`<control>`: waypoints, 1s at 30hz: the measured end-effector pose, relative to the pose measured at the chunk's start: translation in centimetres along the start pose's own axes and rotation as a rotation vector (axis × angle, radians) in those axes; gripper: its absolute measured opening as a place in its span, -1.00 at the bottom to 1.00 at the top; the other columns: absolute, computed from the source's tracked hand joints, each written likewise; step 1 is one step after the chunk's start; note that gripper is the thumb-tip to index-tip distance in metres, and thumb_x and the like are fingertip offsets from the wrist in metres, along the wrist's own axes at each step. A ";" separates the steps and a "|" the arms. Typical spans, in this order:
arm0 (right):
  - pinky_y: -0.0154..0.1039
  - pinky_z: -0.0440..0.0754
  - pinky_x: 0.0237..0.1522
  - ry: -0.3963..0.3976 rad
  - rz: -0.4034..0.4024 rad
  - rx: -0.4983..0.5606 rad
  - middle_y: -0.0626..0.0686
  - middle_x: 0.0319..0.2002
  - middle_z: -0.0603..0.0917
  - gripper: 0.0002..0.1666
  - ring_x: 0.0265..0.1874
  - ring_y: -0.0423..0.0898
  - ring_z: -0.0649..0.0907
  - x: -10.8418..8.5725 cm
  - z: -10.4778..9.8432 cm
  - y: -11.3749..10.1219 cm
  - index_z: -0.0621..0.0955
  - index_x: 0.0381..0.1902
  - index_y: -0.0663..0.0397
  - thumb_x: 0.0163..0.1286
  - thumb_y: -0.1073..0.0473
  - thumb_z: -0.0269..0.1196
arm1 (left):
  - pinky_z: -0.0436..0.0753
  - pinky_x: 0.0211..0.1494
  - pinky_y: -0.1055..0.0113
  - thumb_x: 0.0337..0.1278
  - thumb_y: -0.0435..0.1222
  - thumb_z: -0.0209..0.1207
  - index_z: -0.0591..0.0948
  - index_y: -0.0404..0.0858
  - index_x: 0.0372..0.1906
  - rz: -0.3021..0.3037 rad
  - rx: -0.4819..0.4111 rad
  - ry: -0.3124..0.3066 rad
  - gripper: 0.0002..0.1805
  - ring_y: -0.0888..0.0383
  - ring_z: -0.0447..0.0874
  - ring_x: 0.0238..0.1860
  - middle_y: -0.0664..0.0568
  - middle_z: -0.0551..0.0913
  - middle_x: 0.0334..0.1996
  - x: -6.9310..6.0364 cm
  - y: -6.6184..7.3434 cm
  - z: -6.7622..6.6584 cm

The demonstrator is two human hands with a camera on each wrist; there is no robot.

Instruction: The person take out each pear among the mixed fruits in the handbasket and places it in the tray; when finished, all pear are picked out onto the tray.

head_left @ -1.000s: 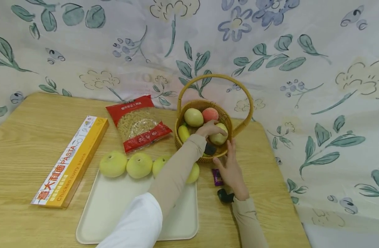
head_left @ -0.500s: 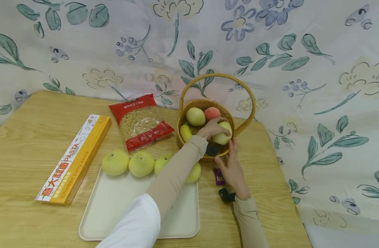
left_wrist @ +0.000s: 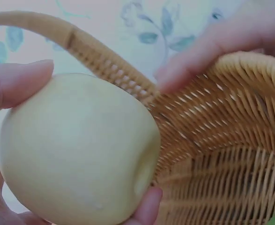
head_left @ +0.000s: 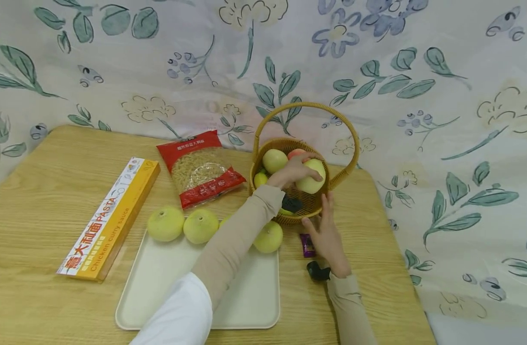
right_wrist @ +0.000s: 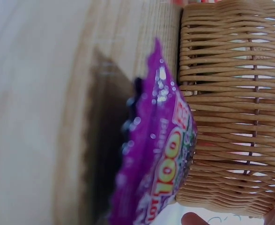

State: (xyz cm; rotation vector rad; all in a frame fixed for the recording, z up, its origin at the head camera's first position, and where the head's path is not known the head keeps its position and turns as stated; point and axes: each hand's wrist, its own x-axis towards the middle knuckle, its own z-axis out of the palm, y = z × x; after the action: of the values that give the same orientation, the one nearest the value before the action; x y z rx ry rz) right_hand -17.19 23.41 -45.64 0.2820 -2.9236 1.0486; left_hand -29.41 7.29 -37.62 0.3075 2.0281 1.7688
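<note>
My left hand (head_left: 294, 170) reaches into the wicker basket (head_left: 289, 219) and grips a pale green apple (head_left: 314, 179), thumb and fingers on either side of it. In the left wrist view, the apple (left_wrist: 81, 150) fills the near left, in front of the basket wall. Against the basket's near right side rests my right hand (head_left: 329, 242), its fingers extended and touching the rim. Also in the basket are another pale green apple (head_left: 275, 161), a peach-coloured fruit (head_left: 295, 153) partly hidden by my left hand, and a yellow fruit (head_left: 260, 179).
A purple candy packet (head_left: 307, 245) lies beside my right hand. Several pomelo-like yellow fruits (head_left: 165, 224) line the far edge of a cream tray (head_left: 160, 287). A red pasta bag (head_left: 199, 167) and a pasta box (head_left: 110, 220) lie to the left. The basket handle (head_left: 306, 104) arches overhead.
My left hand has raised the apple a little, away from the basket's near side, and now covers more of the peach-coloured fruit. My right hand stays at the rim. The head view shifted slightly.
</note>
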 end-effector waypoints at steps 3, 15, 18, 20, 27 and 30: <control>0.29 0.54 0.06 0.000 -0.012 0.013 0.20 0.54 -0.43 -0.01 0.34 0.36 0.34 0.0 0.0 0.1 -0.30 0.55 0.00 0.50 -0.09 0.04 | 0.61 -0.28 0.21 0.06 -0.28 0.34 0.43 0.06 0.32 0.010 -0.001 -0.022 -0.33 -0.03 0.48 0.00 -0.02 0.31 0.33 -0.5 0.4 -0.5; 0.28 0.57 0.01 0.003 -0.011 0.012 0.14 0.55 -0.45 0.00 0.33 0.35 0.36 0.0 0.1 0.3 -0.32 0.55 -0.05 0.50 -0.11 0.03 | 0.61 -0.08 0.24 -0.02 -0.32 0.39 0.55 0.13 0.20 0.094 -0.038 0.025 -0.39 0.01 0.44 0.12 0.09 0.34 0.29 -4.2 1.8 -1.0; 0.29 0.55 0.03 0.006 -0.005 0.001 0.15 0.55 -0.44 0.00 0.34 0.34 0.35 0.1 0.1 0.4 -0.35 0.55 -0.11 0.50 -0.12 0.03 | 0.58 -0.03 0.25 -0.04 -0.35 0.40 0.54 0.12 0.23 0.154 -0.022 0.026 -0.34 0.03 0.42 0.15 0.12 0.35 0.27 -5.6 2.2 -1.0; 0.30 0.53 0.06 0.010 -0.006 0.001 0.17 0.55 -0.43 0.00 0.35 0.33 0.34 0.1 0.2 0.4 -0.34 0.55 -0.10 0.50 -0.12 0.03 | 0.56 0.03 0.25 -0.06 -0.36 0.41 0.53 0.08 0.25 0.194 -0.026 0.019 -0.32 0.05 0.42 0.15 0.14 0.37 0.27 -6.8 2.1 -1.1; 0.38 0.49 0.04 0.054 -0.062 0.000 0.22 0.55 -0.39 -0.02 0.31 0.41 0.35 -0.1 0.4 0.5 -0.31 0.55 -0.04 0.50 -0.21 -0.03 | 0.53 0.08 0.26 -0.12 -0.44 0.42 0.52 -0.03 0.26 0.321 -0.028 -0.021 -0.28 0.09 0.43 0.12 0.13 0.44 0.29 -11.3 0.7 -1.3; 0.39 0.50 0.00 0.081 -0.123 0.000 0.26 0.54 -0.37 -0.04 0.28 0.47 0.34 -0.1 0.5 0.6 -0.30 0.55 0.01 0.51 -0.19 -0.06 | 0.48 0.13 0.23 -0.14 -0.44 0.42 0.52 -0.10 0.26 0.367 -0.012 -0.034 -0.28 0.10 0.41 0.14 0.07 0.47 0.26 -13.4 -0.3 -1.3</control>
State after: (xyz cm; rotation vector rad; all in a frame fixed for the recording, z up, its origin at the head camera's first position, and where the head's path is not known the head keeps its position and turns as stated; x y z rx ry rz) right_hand -17.19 23.54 -46.45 0.4040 -2.7946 1.0174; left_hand -18.14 0.24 -35.43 0.7409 2.0337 1.9678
